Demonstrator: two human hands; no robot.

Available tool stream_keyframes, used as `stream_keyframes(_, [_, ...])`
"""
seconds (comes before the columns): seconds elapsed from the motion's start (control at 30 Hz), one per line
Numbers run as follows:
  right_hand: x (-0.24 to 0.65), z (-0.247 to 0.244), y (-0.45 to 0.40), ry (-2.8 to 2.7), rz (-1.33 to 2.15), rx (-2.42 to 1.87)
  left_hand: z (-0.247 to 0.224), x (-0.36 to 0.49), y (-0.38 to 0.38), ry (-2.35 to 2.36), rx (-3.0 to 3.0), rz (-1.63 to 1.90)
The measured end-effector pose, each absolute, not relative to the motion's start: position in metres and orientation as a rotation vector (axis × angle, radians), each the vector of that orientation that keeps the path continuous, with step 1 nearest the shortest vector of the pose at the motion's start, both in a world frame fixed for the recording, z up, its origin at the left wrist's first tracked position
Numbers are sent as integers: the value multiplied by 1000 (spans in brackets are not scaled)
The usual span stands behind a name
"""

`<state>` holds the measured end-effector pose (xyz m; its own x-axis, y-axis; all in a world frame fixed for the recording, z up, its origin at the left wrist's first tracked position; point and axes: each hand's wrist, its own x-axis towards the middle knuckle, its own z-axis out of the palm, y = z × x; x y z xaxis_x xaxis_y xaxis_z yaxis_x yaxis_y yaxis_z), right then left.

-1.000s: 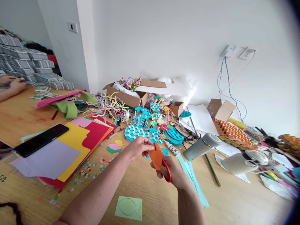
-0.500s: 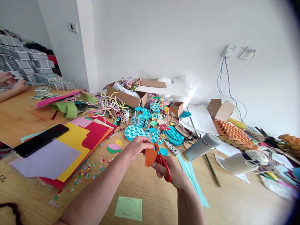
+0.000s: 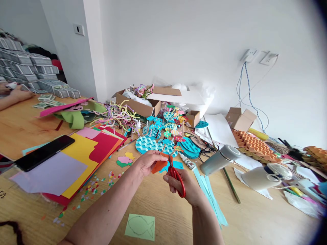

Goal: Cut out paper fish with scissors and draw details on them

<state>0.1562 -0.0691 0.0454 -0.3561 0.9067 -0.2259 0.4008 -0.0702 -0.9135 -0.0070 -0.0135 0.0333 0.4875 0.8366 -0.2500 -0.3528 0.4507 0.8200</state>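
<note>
My left hand point(image 3: 146, 162) pinches a small piece of orange paper point(image 3: 158, 166) above the wooden table point(image 3: 166, 211). My right hand point(image 3: 185, 189) grips red-handled scissors point(image 3: 176, 175), whose blades point up into the edge of the orange paper. A light green square with a pencilled fish outline point(image 3: 140, 226) lies on the table just in front of my arms. Strips of turquoise paper point(image 3: 211, 197) lie right of my right hand.
A stack of coloured paper sheets point(image 3: 76, 153) with a black phone point(image 3: 43, 152) lies left, confetti scraps beside it. Blue wave discs with paper fish point(image 3: 166, 139), cardboard boxes point(image 3: 139, 103), a tipped grey flask point(image 3: 219, 158), a white mug point(image 3: 263, 177). Another person's hands point(image 3: 12, 93) far left.
My left hand has turned the orange paper down and to the left, from upright against the scissors to lying flatter. The scissors stay in my right hand, blades still at the paper's edge.
</note>
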Motion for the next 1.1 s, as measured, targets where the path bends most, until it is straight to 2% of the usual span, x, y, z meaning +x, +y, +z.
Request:
stream_keyframes(0.47, [158,42,-70,-1718,1477,-1333,31,-8,-13,804,910,935])
stream_keyframes(1.1, [167,36,-71,-1789,1561,-1078,29,-18,-9,817,1035,823])
